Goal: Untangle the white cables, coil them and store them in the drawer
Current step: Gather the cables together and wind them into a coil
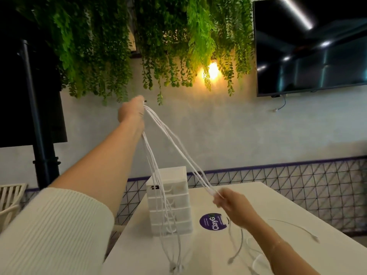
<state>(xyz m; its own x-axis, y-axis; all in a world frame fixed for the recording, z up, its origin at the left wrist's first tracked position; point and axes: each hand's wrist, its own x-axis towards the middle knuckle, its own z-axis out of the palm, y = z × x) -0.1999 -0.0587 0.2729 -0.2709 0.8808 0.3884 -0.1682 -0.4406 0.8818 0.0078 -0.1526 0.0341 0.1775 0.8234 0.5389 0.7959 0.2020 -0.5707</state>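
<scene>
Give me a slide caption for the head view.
Left hand lifts white cables high; right hand pulls strands aside, above drawer unit.

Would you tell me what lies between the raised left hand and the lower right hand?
In the head view, taut strands of the white cables run from the left hand down to the right hand.

- This looks like a cafe or a small place to eat, not a home.
- Green plants (162, 42) hang down in a thick row from the top of the wall.
- A warm yellow lamp (212, 70) glows among the leaves.
- A big dark TV (311, 46) hangs on the grey wall, switched off.
- The white table (258, 197) has a round purple sticker (213, 221) with a shop name on it.
- A black wire fence (297, 185) with a purple top runs behind the table.
- A pale chair (11, 195) stands at the left edge.
</scene>
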